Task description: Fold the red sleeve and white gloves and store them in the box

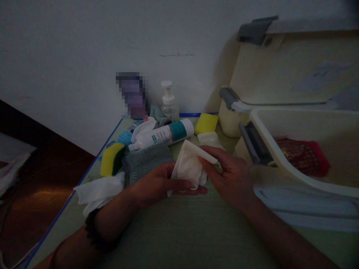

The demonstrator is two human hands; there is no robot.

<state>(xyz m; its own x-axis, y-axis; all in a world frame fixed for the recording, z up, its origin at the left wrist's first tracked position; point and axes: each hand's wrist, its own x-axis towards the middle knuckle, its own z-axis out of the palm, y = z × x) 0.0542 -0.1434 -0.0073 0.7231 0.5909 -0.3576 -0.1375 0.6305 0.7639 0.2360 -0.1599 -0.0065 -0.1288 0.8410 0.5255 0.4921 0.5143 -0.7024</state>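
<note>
White folded cloth [186,162] is held up btwn both hands, just above the table, front of centre. By the L hand [161,183] it's supported from below & the side, thumb laid over its lower edge, fingers tucked under; grip half-curled, w/ cloth in it. By the R hand [231,172] its upper R edge is pinched btwn thumb & fingers, palm turned inward. Dark wristband [99,229] is worn on the L wrist.

On the R, a cream box [303,125] w/ grey handle [258,145] is seen open at the top; a red patterned item [304,157] is contained in it. At the back, a clear pump bottle [169,108] is stood upright nr the wall [84,56]; fill level can't be told. White-&-teal bottle [165,134] is laid on its side, partly over a grey-green cloth [148,160].

Greenish table [179,231] is edged in blue. Yellow sponges are placed L [108,160] & back [206,123]. Dark reddish floor [47,179] is seen far L; room's dimly lit.
</note>
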